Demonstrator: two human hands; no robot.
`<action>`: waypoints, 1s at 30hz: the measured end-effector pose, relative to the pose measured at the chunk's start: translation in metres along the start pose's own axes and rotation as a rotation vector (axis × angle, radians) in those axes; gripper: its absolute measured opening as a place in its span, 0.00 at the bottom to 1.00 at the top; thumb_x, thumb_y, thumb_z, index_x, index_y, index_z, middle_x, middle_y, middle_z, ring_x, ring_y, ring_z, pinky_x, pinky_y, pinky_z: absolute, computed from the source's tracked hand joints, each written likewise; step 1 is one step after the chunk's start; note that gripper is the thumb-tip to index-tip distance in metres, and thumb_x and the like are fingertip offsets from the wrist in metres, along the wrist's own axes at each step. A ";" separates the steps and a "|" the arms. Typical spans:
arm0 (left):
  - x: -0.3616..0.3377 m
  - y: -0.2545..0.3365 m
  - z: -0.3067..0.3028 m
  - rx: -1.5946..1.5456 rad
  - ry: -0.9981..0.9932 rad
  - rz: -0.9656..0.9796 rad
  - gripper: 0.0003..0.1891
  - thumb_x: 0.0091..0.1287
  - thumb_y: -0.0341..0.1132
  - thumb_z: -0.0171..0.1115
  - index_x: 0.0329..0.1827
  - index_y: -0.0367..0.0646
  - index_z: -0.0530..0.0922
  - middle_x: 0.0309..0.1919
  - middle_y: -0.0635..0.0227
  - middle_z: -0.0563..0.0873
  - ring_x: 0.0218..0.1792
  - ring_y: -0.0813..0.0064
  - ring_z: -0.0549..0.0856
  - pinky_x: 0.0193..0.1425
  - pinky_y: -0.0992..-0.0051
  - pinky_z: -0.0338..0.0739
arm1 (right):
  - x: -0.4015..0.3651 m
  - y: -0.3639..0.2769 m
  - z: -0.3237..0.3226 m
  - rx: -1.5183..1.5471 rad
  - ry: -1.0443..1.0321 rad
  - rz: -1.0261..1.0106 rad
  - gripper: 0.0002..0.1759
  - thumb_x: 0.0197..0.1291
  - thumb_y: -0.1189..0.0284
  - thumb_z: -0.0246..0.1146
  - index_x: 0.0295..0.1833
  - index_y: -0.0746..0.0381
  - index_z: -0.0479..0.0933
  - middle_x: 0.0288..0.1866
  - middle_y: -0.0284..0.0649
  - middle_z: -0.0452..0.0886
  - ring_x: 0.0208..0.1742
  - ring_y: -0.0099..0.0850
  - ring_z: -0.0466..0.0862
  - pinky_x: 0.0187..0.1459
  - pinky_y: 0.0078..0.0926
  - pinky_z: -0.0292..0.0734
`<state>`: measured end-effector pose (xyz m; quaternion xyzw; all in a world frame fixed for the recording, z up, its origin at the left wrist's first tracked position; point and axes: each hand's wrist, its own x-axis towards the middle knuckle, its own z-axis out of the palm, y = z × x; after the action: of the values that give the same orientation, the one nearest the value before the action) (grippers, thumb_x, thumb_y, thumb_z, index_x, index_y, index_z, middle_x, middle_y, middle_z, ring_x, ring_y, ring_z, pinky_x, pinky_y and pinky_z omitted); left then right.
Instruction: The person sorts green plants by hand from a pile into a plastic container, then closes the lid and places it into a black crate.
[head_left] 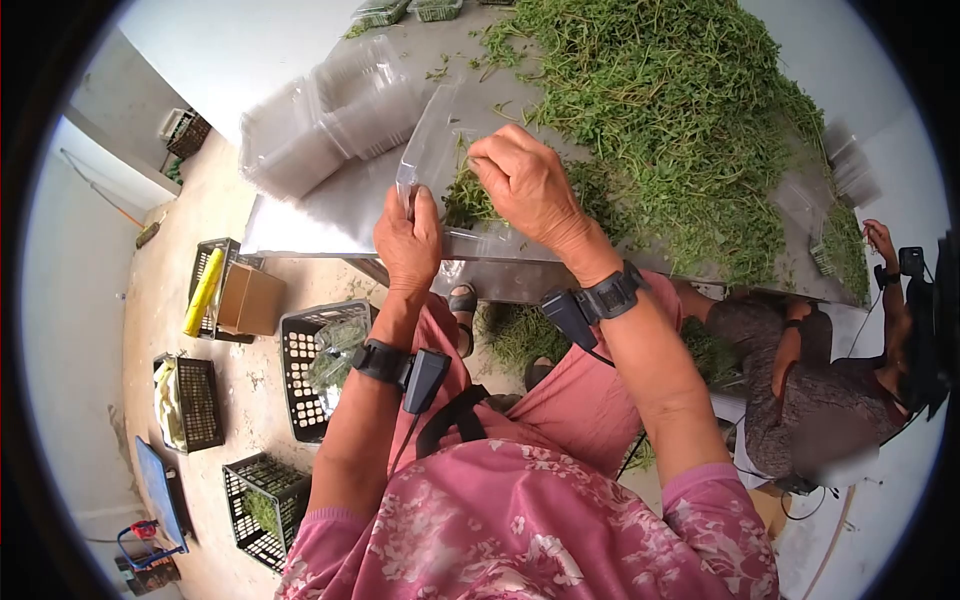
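My left hand (410, 240) grips the edge of a clear plastic clamshell box (430, 135), whose lid stands raised at the table's near edge. Leafy green stems (468, 200) lie in or beside the box's base; the see-through plastic makes this hard to tell. Just above these greens, my right hand (530, 185) is closed with the fingertips pinched together, and what they hold, if anything, cannot be made out. A large heap of the same greens (660, 120) covers the table to the right.
Nested clear boxes (290, 140) stand on the metal table (330, 225) at left. Filled boxes (435, 10) sit at the far edge. Black crates (300, 375) and a cardboard box (250, 300) are on the floor. Another person (800, 380) sits at right, hand (878, 238) raised.
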<state>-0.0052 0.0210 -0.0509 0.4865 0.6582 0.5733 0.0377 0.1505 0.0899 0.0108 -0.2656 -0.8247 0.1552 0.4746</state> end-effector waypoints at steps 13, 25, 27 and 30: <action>-0.003 -0.004 -0.003 0.055 -0.048 -0.031 0.12 0.74 0.37 0.57 0.46 0.35 0.80 0.30 0.60 0.85 0.28 0.71 0.85 0.35 0.72 0.79 | -0.001 -0.003 0.001 0.080 -0.079 -0.037 0.05 0.58 0.78 0.65 0.41 0.64 0.79 0.40 0.44 0.80 0.39 0.48 0.83 0.39 0.40 0.80; -0.004 0.006 -0.008 -0.045 -0.026 -0.065 0.09 0.65 0.34 0.58 0.43 0.41 0.80 0.26 0.54 0.83 0.28 0.53 0.83 0.35 0.63 0.76 | 0.010 0.019 -0.052 -0.145 0.055 0.237 0.06 0.61 0.79 0.66 0.44 0.65 0.81 0.38 0.39 0.81 0.31 0.27 0.82 0.34 0.24 0.77; -0.003 0.007 -0.008 -0.051 -0.034 -0.078 0.09 0.64 0.35 0.59 0.42 0.41 0.79 0.26 0.53 0.83 0.28 0.52 0.83 0.35 0.62 0.76 | 0.006 0.040 -0.073 -0.283 0.020 0.311 0.07 0.61 0.78 0.66 0.45 0.65 0.80 0.40 0.40 0.81 0.32 0.28 0.83 0.34 0.24 0.77; -0.004 0.004 -0.006 -0.018 -0.052 -0.128 0.10 0.63 0.36 0.60 0.43 0.41 0.79 0.27 0.53 0.83 0.29 0.51 0.83 0.36 0.61 0.77 | -0.001 0.063 -0.105 -0.620 -0.054 0.353 0.16 0.59 0.69 0.70 0.48 0.67 0.79 0.46 0.50 0.80 0.46 0.47 0.82 0.48 0.40 0.78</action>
<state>-0.0042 0.0136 -0.0478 0.4578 0.6818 0.5625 0.0959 0.2604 0.1411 0.0306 -0.5311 -0.7863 -0.0159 0.3153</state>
